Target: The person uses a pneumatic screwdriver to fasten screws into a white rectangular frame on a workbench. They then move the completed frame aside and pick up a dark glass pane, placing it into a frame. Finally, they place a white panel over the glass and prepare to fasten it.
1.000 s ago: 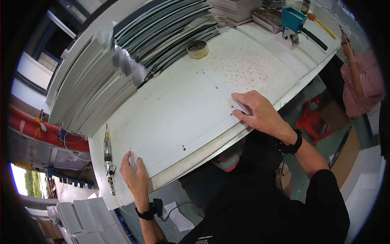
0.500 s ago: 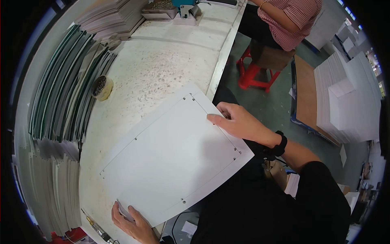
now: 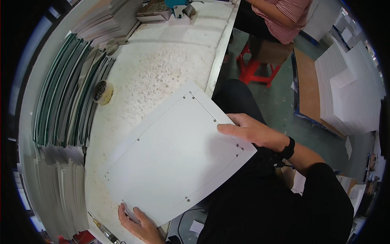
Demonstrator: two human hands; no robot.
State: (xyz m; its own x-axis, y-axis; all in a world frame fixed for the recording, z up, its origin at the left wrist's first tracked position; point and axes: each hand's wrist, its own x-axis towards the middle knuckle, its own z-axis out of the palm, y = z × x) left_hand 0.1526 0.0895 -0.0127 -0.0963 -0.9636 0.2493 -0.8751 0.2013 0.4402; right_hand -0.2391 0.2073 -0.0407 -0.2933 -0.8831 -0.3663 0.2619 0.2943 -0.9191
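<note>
A large white board (image 3: 170,150), thin and flat, lies slanted over the table's edge. Small metal studs and fine lines run around its border. My right hand (image 3: 256,132) grips its right edge, thumb on top and fingers underneath. Down at the lower left corner, my left hand (image 3: 141,226) holds the board between thumb and fingers, with its fingertips beside a stud.
A screwdriver-like tool (image 3: 101,229) lies left of my left hand. Stacked green and grey sheets (image 3: 61,93) line the table's left side, beside a small cup of metal bits (image 3: 103,92). Another person sits on a red stool (image 3: 255,75) beyond. White stacks (image 3: 341,89) stand at right.
My right hand has slid a little along the board's edge toward me, uncovering a stud. The left hand keeps its hold on the corner. The whole view has shifted slightly.
</note>
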